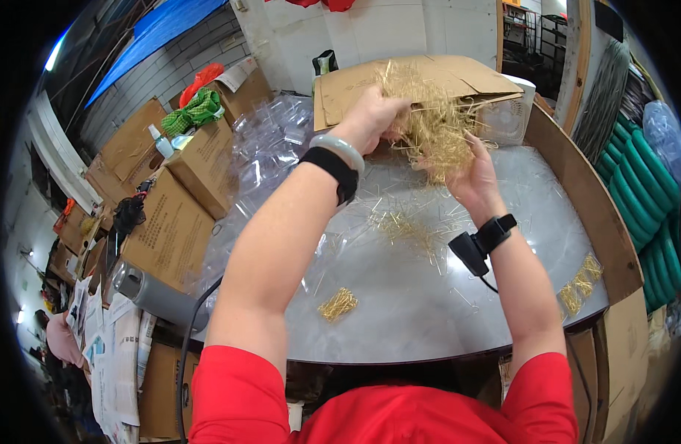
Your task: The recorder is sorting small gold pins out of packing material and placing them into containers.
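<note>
Over the far part of the table I hold a big tangled bunch of thin gold-coloured wire pieces [440, 122], raised above the surface. My left hand [376, 120] is closed on its left side, with the fingertips partly hidden in the wires. From the lower right, my right hand [477, 181] cups the bunch with curled fingers. Beneath them, loose wire pieces [407, 228] lie scattered on the grey table [429, 318]. Near the front edge sits a small, neater pile of gold wires [337, 304]. More gold wires [580, 286] lie at the right edge, seemingly in clear plastic.
Flattened cardboard [348, 85] stands behind the bunch, beside a white plastic container [507, 118]. Clear plastic packaging [270, 140] is heaped at the left. Past it are cardboard boxes [166, 229] and a grey bottle [159, 296]. A cardboard wall [588, 200] borders the right side.
</note>
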Action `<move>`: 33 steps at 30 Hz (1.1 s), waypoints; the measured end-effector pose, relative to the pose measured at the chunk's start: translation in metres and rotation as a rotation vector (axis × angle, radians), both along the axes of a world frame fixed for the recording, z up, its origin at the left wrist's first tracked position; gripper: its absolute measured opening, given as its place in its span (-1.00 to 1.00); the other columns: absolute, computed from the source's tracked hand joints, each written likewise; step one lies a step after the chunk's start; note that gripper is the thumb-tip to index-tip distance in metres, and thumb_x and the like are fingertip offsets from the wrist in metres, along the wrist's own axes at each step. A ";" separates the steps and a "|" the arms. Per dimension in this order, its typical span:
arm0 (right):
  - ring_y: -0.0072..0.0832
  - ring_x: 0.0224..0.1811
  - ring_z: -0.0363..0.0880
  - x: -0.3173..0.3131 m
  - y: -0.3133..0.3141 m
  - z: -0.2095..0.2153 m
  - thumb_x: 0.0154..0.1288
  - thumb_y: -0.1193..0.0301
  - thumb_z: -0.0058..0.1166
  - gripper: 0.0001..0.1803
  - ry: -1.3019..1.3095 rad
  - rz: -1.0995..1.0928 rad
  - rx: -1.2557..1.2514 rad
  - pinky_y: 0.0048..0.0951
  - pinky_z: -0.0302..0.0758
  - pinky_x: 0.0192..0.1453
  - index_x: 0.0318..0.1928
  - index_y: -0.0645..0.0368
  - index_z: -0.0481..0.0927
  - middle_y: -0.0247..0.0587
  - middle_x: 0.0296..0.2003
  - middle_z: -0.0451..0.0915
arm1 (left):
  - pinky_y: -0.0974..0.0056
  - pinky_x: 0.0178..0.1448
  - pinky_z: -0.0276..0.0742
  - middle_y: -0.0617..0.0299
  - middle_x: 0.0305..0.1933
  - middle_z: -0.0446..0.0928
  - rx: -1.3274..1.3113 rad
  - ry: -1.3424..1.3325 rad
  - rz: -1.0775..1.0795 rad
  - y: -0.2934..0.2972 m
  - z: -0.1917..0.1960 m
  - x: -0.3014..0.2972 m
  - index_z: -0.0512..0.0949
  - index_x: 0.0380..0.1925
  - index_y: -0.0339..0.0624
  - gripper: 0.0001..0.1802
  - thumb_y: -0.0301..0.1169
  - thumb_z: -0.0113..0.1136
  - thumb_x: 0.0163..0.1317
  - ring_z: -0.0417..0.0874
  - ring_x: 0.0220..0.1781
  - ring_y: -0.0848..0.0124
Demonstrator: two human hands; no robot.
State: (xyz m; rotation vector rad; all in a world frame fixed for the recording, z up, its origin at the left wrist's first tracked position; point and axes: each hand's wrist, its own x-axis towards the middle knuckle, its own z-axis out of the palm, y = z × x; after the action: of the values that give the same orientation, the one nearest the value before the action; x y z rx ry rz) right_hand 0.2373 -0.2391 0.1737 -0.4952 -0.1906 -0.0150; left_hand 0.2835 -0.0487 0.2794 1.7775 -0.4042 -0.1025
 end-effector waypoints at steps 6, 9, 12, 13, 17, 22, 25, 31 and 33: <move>-0.25 0.15 0.58 0.034 -0.067 0.016 0.45 0.35 0.11 -0.60 -0.017 -0.126 -0.311 -0.08 0.53 0.27 0.23 0.07 0.37 -0.19 0.09 0.57 | 0.36 -0.39 0.57 0.16 -0.19 0.60 -0.266 -0.032 0.065 0.026 -0.010 -0.005 0.43 0.00 -0.22 -0.66 -0.34 0.29 0.33 0.56 -0.42 0.48; -0.27 0.17 0.57 0.023 -0.077 0.036 0.41 0.36 0.17 -0.26 -0.081 -0.260 -0.464 -0.12 0.62 0.06 0.44 -0.02 0.03 -0.20 0.22 0.45 | 0.36 -0.38 0.57 0.11 -0.10 0.60 -0.191 -0.075 0.038 0.036 -0.031 0.015 0.43 0.08 -0.31 -0.52 -0.34 0.38 0.25 0.60 -0.38 0.46; -0.29 0.16 0.57 0.020 -0.083 0.040 0.35 0.34 0.23 -0.07 0.038 -0.356 -0.877 -0.17 0.64 -0.03 0.53 0.02 -0.11 -0.13 0.26 0.43 | 0.35 -0.38 0.53 0.09 -0.18 0.59 0.006 -0.178 0.055 0.024 -0.050 0.018 0.48 0.04 -0.36 -0.50 -0.35 0.43 0.17 0.60 -0.34 0.44; -0.32 0.12 0.60 0.025 -0.091 0.039 0.32 0.35 0.26 0.05 0.060 -0.399 -0.827 -0.17 0.65 -0.05 0.57 0.02 -0.22 -0.06 0.26 0.45 | 0.33 -0.34 0.51 0.12 -0.23 0.59 0.178 -0.178 0.042 0.023 -0.060 0.030 0.53 -0.03 -0.33 -0.54 -0.34 0.44 0.12 0.60 -0.29 0.44; -0.33 0.09 0.61 0.035 -0.120 0.025 0.34 0.32 0.25 0.08 0.186 -0.484 -1.113 -0.19 0.65 -0.06 0.60 -0.07 -0.28 -0.09 0.26 0.47 | 0.36 -0.21 0.48 0.23 -0.20 0.58 0.202 -0.240 -0.005 0.002 -0.064 0.040 0.55 -0.13 -0.19 -0.62 -0.24 0.44 0.17 0.57 -0.21 0.48; -0.40 0.05 0.62 0.039 -0.134 -0.001 0.41 0.33 0.20 -0.06 0.189 -0.503 -0.912 -0.29 0.65 -0.08 0.59 -0.04 -0.14 -0.17 0.24 0.47 | 0.35 -0.37 0.47 0.26 -0.31 0.60 0.003 -0.070 0.039 -0.014 -0.067 0.040 0.57 -0.17 -0.21 -0.64 -0.35 0.49 0.09 0.59 -0.37 0.52; -0.40 0.02 0.63 0.045 -0.140 -0.008 0.41 0.35 0.20 -0.13 0.041 -0.490 -0.782 -0.34 0.68 -0.15 0.55 0.08 -0.05 -0.13 0.18 0.51 | 0.37 -0.45 0.48 0.25 -0.37 0.62 -0.071 -0.012 -0.002 -0.019 -0.073 0.049 0.57 -0.18 -0.22 -0.68 -0.36 0.47 0.13 0.59 -0.47 0.52; -0.35 0.10 0.60 0.062 -0.167 -0.018 0.40 0.35 0.20 -0.14 0.199 -0.484 -0.919 -0.32 0.69 -0.15 0.54 0.07 -0.04 -0.11 0.26 0.42 | 0.42 -0.36 0.52 0.28 -0.28 0.68 0.039 0.102 -0.070 -0.031 -0.075 0.048 0.57 -0.19 -0.11 -0.70 -0.18 0.39 0.25 0.65 -0.42 0.53; -0.37 0.10 0.57 0.056 -0.161 -0.023 0.34 0.24 0.24 -0.11 0.272 -0.534 -1.003 -0.32 0.63 -0.08 0.50 0.05 -0.02 -0.07 0.29 0.39 | 0.40 -0.29 0.57 0.28 -0.21 0.67 0.174 0.102 -0.105 -0.036 -0.080 0.052 0.56 -0.19 -0.09 -0.71 -0.18 0.37 0.28 0.68 -0.36 0.51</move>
State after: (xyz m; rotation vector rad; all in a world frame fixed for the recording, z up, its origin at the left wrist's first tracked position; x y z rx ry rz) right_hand 0.2929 -0.3997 0.1510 -1.5281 0.2308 -0.3861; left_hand 0.3355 -0.0843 0.1998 1.9128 -0.4253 -0.3091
